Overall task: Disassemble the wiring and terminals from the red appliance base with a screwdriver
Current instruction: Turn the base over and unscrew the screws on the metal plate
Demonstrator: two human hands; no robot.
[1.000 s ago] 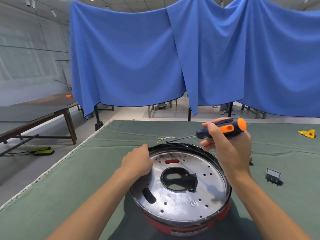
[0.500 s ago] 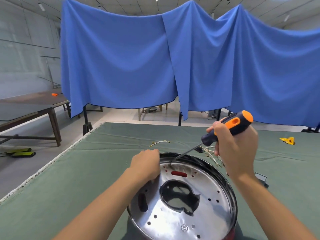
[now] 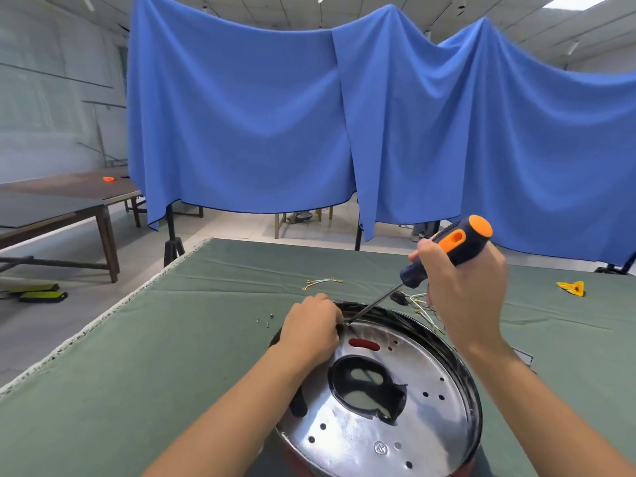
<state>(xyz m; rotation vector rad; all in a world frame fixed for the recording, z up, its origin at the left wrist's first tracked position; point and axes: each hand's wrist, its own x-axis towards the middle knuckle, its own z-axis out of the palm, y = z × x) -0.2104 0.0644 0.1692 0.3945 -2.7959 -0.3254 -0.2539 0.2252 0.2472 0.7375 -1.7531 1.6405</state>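
Screwdriver work is under way at the far rim of the round shiny metal plate (image 3: 395, 407) that caps the red appliance base (image 3: 299, 459), which sits at the near edge of the green cloth-covered table (image 3: 155, 356). The person's right hand (image 3: 464, 304) is wrapped fully round the black-and-orange handled screwdriver (image 3: 444, 251), shaft slanting down so the tip meets the plate at about 11 o'clock. The left hand (image 3: 311, 333) rests curled over the rim at 10 o'clock, just beside the tip; whether its fingers pinch anything I cannot tell.

To do this well, I would seat the tip squarely before turning, bring the handle more upright over the fastener, and press the base down with the left hand so it cannot spin. Fingers so close to the tip risk a jab if it slips.

Compared with half a second ago, the tip has slid leftward to the left fingers and the handle sits lower. Loose pale wires with brass terminals (image 3: 321, 283) lie at 12 o'clock beyond the rim, tiny screws (image 3: 266, 320) at 9 o'clock
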